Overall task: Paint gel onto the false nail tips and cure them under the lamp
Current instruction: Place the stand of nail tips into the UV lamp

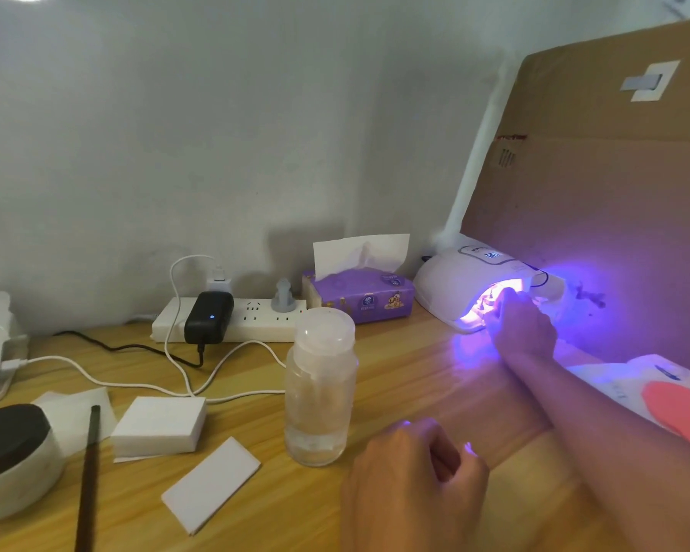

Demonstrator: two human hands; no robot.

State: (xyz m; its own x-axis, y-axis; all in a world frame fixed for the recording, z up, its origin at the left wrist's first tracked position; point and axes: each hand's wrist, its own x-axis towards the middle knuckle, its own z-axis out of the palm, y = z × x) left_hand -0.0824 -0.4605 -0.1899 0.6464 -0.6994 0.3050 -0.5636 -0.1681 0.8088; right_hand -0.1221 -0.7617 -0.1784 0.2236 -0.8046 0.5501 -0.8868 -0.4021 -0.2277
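Reaching to the far right of the table, the right hand sits at the mouth of the one lit lamp. Its fingers are lost in violet glare, so I cannot tell whether they grip anything. Pale shapes glow inside the mouth, too washed out to identify as nail tips. The lamp stands against a tall sheet of cardboard, which walls off the right side. One white packet lies at its foot, just beside the right forearm.

The left hand rests near the front edge, fingers loosely curled with nothing seen in them. One clear bottle stands upright just left of it. Bare wood runs between the bottle and the right forearm, up to the lamp.

Along the far wall are one tissue box and one power strip carrying three plugs: a black adapter, a white charger and a grey plug. Cables trail across the left half.

At the near left lie one stack of white pads, one single pad, one dark-lidded jar and one dark brush handle.
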